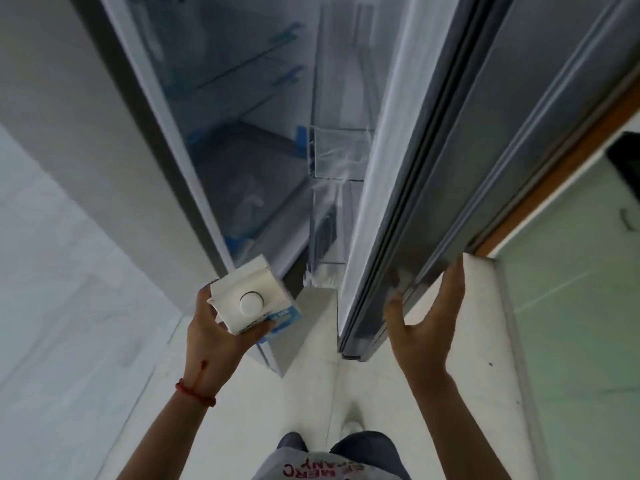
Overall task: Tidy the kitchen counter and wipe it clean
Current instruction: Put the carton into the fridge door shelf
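I stand at an open fridge. My left hand [214, 332] grips a white and blue carton [251, 303] with a round white cap on top, held upright in front of the fridge opening. My right hand [427, 320] touches the outer face of the grey fridge door [426, 174], which stands open; the fingers lie straight against the door and the thumb sits at its edge. Inside the fridge [242, 140] I see glass shelves and clear door bins.
A white wall [69, 237] stands on the left of the fridge. On the right are a wooden-edged frame [554, 168] and a pale green panel [581, 306]. The floor [311, 393] below is pale tile, with my legs and a shoe at the bottom.
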